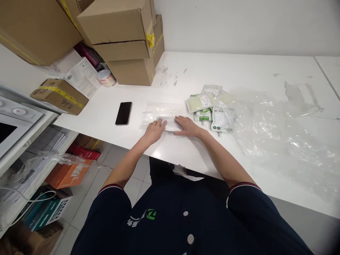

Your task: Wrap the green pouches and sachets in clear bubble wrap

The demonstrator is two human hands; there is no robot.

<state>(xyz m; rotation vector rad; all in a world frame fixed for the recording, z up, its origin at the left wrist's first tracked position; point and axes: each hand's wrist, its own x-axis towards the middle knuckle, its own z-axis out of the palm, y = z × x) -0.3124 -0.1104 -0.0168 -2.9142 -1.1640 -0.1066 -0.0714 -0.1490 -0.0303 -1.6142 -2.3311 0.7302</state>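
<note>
L hand (154, 131), R hand (189, 126) palm-dn.

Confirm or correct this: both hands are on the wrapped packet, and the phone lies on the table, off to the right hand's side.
Wrong side: the head view shows the phone on the table nearer the left hand, not the right hand. Both hands are indeed on the wrapped packet.
</note>
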